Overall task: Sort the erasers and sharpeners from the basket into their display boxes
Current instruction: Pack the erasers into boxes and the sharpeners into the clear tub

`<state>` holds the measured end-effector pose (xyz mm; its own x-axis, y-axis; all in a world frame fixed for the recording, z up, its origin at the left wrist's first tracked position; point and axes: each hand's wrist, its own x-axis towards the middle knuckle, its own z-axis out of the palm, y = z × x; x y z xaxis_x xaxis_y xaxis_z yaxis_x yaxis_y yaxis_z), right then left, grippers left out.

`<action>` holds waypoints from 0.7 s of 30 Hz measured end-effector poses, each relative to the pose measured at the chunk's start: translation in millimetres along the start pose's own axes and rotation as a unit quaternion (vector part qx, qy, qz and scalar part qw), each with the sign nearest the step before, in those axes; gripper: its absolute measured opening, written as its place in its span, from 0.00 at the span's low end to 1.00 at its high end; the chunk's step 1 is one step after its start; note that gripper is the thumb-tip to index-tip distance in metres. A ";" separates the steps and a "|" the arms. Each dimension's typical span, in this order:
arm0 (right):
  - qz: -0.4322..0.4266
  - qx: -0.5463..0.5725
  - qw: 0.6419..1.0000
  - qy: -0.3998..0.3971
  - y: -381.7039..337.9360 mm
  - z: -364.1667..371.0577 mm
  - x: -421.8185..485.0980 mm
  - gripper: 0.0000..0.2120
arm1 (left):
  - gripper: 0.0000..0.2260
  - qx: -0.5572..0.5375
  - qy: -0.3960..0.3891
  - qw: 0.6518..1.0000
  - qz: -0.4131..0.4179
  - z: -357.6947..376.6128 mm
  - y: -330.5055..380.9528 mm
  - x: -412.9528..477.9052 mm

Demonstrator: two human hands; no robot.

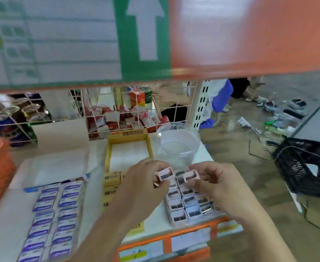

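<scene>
Near the shelf (155, 220) front edge, blue-label erasers (51, 214) fill the left side and rows of sharpeners (185, 207) sit at the right front corner; just above those rows the left hand (144, 178) pinches a pink sharpener (166, 173) in curled fingertips; the right hand (217, 180) pinches a second pink sharpener (190, 175) the same way, the two close together; behind them a yellow box (129, 137) and a clear tub (178, 142) stand toward the back edge.

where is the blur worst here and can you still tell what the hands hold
Head view: blur is worst on the orange and green sign up top, badly smeared; the wide lens bows its lower edge; the left hand and right hand are sharper, each pinching a pink sharpener.
</scene>
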<state>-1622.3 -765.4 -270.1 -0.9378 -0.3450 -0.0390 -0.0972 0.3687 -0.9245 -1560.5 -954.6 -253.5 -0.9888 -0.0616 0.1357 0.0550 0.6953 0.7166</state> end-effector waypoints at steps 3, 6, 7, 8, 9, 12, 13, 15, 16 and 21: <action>-0.012 -0.055 0.998 0.007 10.5 -13.2 8.8 0.08 | 0.09 0.015 -0.006 1.000 0.003 9.2 7.0 10.0; -0.007 -0.160 0.987 0.016 20.7 -24.1 16.4 0.08 | 0.10 0.048 -0.009 0.999 0.023 19.5 13.1 20.8; -0.008 -0.192 0.981 0.023 22.4 -26.5 18.1 0.08 | 0.12 0.059 -0.012 0.998 0.028 23.9 14.8 24.3; -0.013 -0.215 0.976 0.028 23.8 -28.3 20.1 0.08 | 0.13 0.068 -0.016 0.997 0.028 28.2 16.8 27.9; -0.018 -0.226 0.973 0.031 24.7 -29.5 22.2 0.08 | 0.13 0.078 -0.023 0.996 0.026 32.5 19.7 31.4; -0.028 -0.233 0.972 0.025 28.1 -31.5 28.1 0.09 | 0.07 0.118 -0.039 0.992 0.030 44.8 28.3 40.7; -0.034 -0.236 0.971 0.021 29.9 -32.2 30.0 0.09 | 0.05 0.136 -0.040 0.990 0.028 48.1 29.8 43.0; -0.035 -0.236 0.971 0.016 32.4 -33.8 32.8 0.09 | 0.05 0.169 -0.041 0.985 0.018 54.7 30.0 46.7; -0.033 -0.234 0.972 0.014 33.0 -34.8 33.6 0.10 | 0.06 0.182 -0.040 0.982 0.015 57.2 30.1 48.3; -0.041 -0.231 0.972 0.017 34.4 -37.3 37.0 0.10 | 0.09 0.227 -0.013 0.974 0.011 61.8 33.7 53.0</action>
<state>-1672.9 -733.3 -289.2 -0.9302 -0.3641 0.0465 -0.3037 0.6920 -0.6549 -1619.7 -890.1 -264.4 -0.9916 -0.0289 0.1260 0.0154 0.9414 0.3370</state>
